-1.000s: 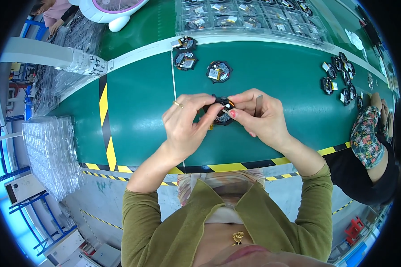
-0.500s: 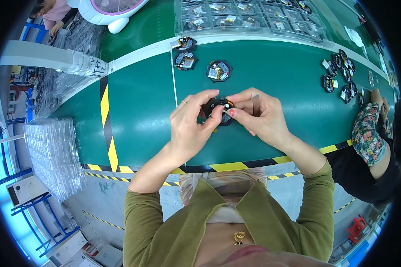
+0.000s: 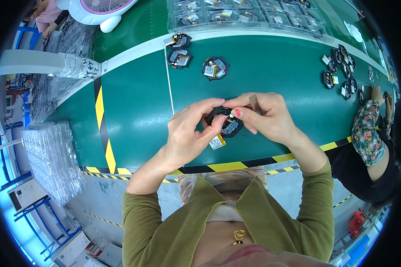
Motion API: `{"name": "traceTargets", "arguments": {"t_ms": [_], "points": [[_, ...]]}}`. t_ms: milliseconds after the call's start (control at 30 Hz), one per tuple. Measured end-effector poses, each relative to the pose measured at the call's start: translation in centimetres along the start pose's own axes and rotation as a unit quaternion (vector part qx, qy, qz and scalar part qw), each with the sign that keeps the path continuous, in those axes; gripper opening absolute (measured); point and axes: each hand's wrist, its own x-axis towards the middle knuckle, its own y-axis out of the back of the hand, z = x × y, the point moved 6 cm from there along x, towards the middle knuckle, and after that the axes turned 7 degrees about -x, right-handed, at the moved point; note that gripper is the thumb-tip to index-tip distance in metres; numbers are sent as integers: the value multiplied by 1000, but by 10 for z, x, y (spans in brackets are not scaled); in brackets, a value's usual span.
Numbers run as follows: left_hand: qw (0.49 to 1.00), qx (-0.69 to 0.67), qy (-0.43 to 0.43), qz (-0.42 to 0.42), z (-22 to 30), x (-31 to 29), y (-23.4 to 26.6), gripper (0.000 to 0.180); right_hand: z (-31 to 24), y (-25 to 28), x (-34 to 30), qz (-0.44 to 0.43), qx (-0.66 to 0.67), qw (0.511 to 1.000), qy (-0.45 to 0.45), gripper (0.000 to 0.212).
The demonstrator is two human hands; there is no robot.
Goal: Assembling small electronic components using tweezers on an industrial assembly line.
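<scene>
Your left hand [image 3: 187, 133] grips the round black module [image 3: 231, 127] over the bench [image 3: 138, 115], nearer its front edge than its back; your right hand [image 3: 272, 116] pinches at its rim, also holding a metal strip [image 3: 255, 105].

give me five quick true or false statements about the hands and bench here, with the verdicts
1. The left hand and right hand are at the same black round unit. True.
2. The worktop is red. False: it is green.
3. A flat metallic strip is in the right hand. True.
4. The clear plastic tray stack is at the picture's right. False: it is at the left.
5. The sleeves are blue. False: they are olive green.
</scene>
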Motion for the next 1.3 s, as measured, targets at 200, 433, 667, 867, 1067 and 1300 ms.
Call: {"name": "traceTargets", "arguments": {"t_ms": [200, 433, 667, 867, 1067, 1300], "points": [[996, 78, -29, 17, 0, 2, 1, 27, 6, -4, -3, 36, -3, 999, 37, 9], [999, 26, -1, 21, -5, -3, -2, 22, 1, 5, 5, -13, -33, 995, -98, 6], [997, 55, -44, 24, 2, 0, -3, 23, 4, 2, 1, 16, -27, 993, -111, 9], [992, 112, -48, 18, -1, 1, -3, 29, 7, 0, -3, 52, -39, 997, -51, 12], [976, 186, -68, 86, -2, -1, 5, 28, 12, -5, -1, 91, 33, 994, -55, 19], [989, 134, -19, 58, -7, 0, 1, 27, 11, -4, 0, 102, -23, 994, -38, 25]]}}
